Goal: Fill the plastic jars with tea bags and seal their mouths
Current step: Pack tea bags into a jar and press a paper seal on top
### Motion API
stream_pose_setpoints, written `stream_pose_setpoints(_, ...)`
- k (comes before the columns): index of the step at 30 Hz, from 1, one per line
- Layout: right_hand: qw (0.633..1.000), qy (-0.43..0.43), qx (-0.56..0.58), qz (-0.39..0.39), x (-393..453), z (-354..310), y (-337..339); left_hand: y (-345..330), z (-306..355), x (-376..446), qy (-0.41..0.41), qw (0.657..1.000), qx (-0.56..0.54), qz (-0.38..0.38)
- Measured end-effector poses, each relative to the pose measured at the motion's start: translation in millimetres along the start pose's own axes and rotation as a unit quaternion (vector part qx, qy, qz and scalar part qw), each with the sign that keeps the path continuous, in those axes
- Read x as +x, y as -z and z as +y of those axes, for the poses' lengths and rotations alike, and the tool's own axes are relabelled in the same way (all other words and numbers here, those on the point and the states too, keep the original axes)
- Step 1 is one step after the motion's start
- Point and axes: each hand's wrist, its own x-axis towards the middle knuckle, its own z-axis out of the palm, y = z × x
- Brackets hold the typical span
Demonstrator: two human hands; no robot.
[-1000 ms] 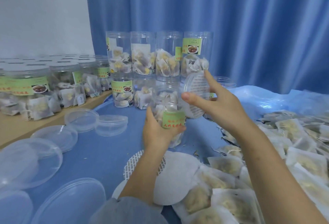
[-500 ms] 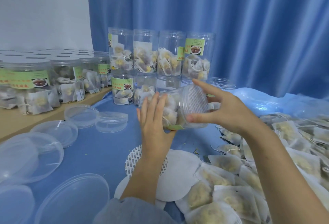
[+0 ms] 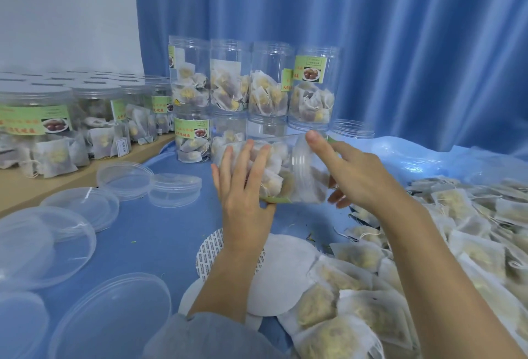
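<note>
Plastic jar (image 3: 285,170) lies on its side, held up off the desk (image 3: 160,233) at frame centre, mouth toward 3 o'clock, packed with tea bags. Left hand (image 3: 243,196) supports the jar from the 9 o'clock side: fingers straight and spread flat against its wall, thumb under the lower edge near the green label strip; grip released, not curled round. Right hand (image 3: 351,173) at the mouth end, 3 o'clock of the jar: thumb up on the top rim, other fingers curled under the lower rim, so this grip is grasping the jar at its mouth. Cannot tell whether a seal disc sits on the mouth; that end is blurred and see-through.

Behind the jar at 12 o'clock: stacked jars (image 3: 254,84) in two tiers, part-filled with tea bags, some with green labels, in front of a blue curtain (image 3: 371,30). An empty jar (image 3: 353,128) peeks out at 1 o'clock of the held jar. At 9–10 o'clock, lidded jars (image 3: 57,118) stand in rows on a wooden shelf (image 3: 17,190).

Loose clear lids (image 3: 125,176) lie on the blue desk cover from 8 to 10 o'clock, two of them just beside each other near the shelf edge, larger ones at the frame's left edge. Round seal discs (image 3: 283,267) lie on the desk at 6 o'clock under the left forearm, one showing a printed side, others plain white, overlapping. Loose tea bags (image 3: 428,244) are heaped from 3 to 5 o'clock, some touching the discs. A blue-grey sleeve (image 3: 205,336) shows at the bottom edge.
</note>
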Motion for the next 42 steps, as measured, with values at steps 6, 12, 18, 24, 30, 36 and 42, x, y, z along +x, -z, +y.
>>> stream_pose_setpoints(6,0.980,0.170,-0.023,-0.104,-0.3,0.2,8.6,0.3,2.9,-2.3,0.047,0.998,-0.047,-0.021)
stream_pose_setpoints(12,0.998,0.039,0.005,0.042,-1.5,-6.2,-16.7,1.3,3.2,-2.6,0.025,0.999,-0.007,0.027)
stream_pose_setpoints(18,0.991,0.064,0.116,0.012,-0.5,-12.3,-18.0,-2.5,7.8,0.7,0.102,0.994,-0.035,0.031)
stream_pose_setpoints(24,0.980,0.103,0.148,0.089,-0.5,-16.9,-17.7,-5.5,22.0,8.2,0.281,0.940,-0.177,-0.082)
stream_pose_setpoints(30,0.963,0.156,0.186,0.117,-0.9,-21.7,-20.9,1.3,41.4,14.8,0.315,0.928,-0.193,-0.052)
stream_pose_setpoints(36,0.933,0.192,0.299,0.054,-3.4,-36.3,-17.3,45.2,42.8,43.7,0.281,0.945,-0.160,-0.042)
stream_pose_setpoints(42,0.911,0.137,0.388,-0.024,-15.5,-52.6,-34.1,87.0,32.6,64.9,0.209,0.965,-0.087,-0.130)
